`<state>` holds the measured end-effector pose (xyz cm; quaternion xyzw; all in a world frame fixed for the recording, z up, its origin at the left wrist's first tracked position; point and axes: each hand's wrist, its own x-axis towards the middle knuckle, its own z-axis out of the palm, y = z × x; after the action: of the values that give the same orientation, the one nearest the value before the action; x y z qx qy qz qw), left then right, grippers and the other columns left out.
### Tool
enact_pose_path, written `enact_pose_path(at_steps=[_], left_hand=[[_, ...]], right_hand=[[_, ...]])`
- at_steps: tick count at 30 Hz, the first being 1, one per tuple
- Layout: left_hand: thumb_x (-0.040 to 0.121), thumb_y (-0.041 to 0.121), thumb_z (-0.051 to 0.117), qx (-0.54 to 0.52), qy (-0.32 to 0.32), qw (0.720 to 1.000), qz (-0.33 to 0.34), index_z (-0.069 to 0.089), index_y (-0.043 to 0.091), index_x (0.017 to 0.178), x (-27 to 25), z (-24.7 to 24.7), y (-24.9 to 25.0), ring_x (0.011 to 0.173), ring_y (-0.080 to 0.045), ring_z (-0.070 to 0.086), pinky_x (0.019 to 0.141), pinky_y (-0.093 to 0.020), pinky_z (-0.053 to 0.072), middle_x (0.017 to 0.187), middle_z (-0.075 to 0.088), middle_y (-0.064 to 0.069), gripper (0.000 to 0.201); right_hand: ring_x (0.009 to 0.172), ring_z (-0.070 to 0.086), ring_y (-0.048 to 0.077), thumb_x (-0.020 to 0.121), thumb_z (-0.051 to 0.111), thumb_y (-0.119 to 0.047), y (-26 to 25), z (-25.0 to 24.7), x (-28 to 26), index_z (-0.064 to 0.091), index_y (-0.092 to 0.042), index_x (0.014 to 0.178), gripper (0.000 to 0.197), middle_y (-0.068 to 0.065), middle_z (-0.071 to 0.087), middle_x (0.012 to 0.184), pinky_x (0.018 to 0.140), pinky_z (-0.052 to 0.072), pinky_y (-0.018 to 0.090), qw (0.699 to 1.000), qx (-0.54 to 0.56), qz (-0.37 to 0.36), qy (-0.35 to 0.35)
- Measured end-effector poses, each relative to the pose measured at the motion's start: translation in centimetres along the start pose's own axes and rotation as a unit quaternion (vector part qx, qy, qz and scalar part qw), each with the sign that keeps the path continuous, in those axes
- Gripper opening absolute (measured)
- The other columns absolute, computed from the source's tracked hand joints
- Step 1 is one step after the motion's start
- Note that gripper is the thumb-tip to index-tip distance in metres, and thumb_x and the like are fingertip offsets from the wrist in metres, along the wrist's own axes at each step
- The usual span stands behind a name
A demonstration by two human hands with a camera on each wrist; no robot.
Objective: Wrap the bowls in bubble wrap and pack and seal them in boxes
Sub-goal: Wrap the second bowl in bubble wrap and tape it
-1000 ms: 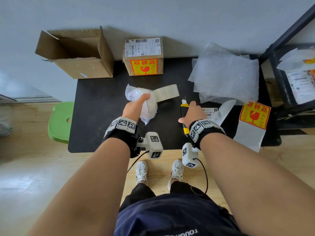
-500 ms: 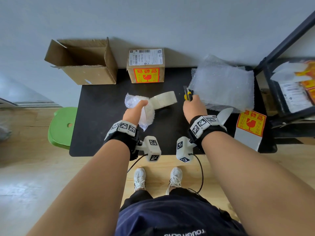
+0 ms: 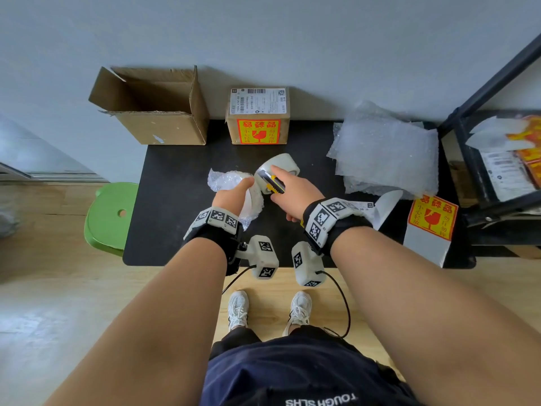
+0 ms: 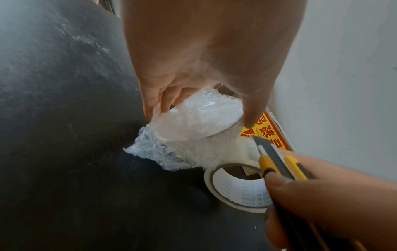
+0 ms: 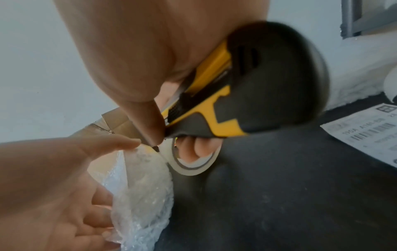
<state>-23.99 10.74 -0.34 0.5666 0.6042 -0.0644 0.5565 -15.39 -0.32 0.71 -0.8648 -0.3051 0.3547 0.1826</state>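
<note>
While the bowl itself is hidden under its covering, the near middle of the counter [image 3: 181, 230] shows where the work stands: the left hand [image 3: 231, 197] is curled around a bubble-wrapped bundle [image 4: 193, 125], thumb on top and fingers underneath, holding it just above the dark surface. A strip of clear tape runs from that bundle to the tape roll [image 3: 282, 168], which sits just to its right. The right hand [image 3: 292, 197] grips a yellow and black utility knife [image 3: 273, 184] with the forefinger laid along it, and the blade tip is right at the taut strip between bundle and roll.

I judge this bowl to be wrapped and taped, with only the cut from the roll left before it can go into a box.

To the right, a printed shipping label [image 3: 363, 205] and a red and yellow fragile sticker [image 3: 430, 218] lie near the front edge, not yet used. Farther right is a stack of spare bubble wrap sheets [image 3: 386, 153], which suggests more bowls may follow, though none are visible.

At the far edge, a small sealed box [image 3: 257, 115] already carries a label and sticker, so one parcel looks finished. At far left, an open cardboard box [image 3: 152, 109] lies on its side; packing, sealing and labelling it remain.
</note>
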Motion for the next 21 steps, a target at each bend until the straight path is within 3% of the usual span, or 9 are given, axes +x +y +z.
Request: enact_pose_path(at_steps=[6,13,17,21], left_hand=[[0.088,0.054,0.058,0.007,0.005,1.0,-0.008,0.037,0.003,0.143,0.1,-0.5,-0.4,0.124,-0.03,0.049,0.083,-0.033,0.033,0.139,0.047,-0.015,0.078],[0.088,0.054,0.058,0.002,-0.002,1.0,-0.005,0.036,0.003,0.144,-0.1,-0.8,-0.2,0.126,-0.031,0.048,0.093,-0.037,0.038,0.142,0.046,-0.016,0.079],[0.088,0.055,0.057,0.007,-0.009,1.0,0.004,0.037,0.004,0.144,-0.2,-0.7,-0.1,0.124,-0.032,0.049,0.085,-0.035,0.035,0.141,0.047,-0.016,0.078],[0.088,0.052,0.058,0.005,-0.015,1.0,0.004,0.039,0.003,0.142,-0.2,-0.7,0.0,0.123,-0.032,0.05,0.086,-0.034,0.037,0.139,0.048,-0.016,0.075]], right_hand=[[0.079,0.058,0.022,0.096,0.046,-0.018,-0.5,-0.2,0.6,0.0,-0.041,0.153,0.076,0.013,0.054,0.126,0.074,0.055,0.038,0.992,-0.111,-0.007,-0.052],[0.081,0.06,0.022,0.095,0.049,-0.017,-1.2,0.8,0.3,-0.01,-0.029,0.154,0.084,0.014,0.059,0.11,0.077,0.055,0.041,0.982,-0.187,0.001,-0.029],[0.084,0.062,0.022,0.095,0.05,-0.018,-1.1,1.0,0.3,-0.013,-0.027,0.153,0.086,0.015,0.06,0.113,0.081,0.055,0.043,0.98,-0.195,0.018,-0.021],[0.085,0.061,0.022,0.095,0.05,-0.019,-1.3,0.6,0.1,-0.015,-0.027,0.153,0.088,0.015,0.059,0.114,0.08,0.055,0.042,0.977,-0.209,0.02,-0.024]])
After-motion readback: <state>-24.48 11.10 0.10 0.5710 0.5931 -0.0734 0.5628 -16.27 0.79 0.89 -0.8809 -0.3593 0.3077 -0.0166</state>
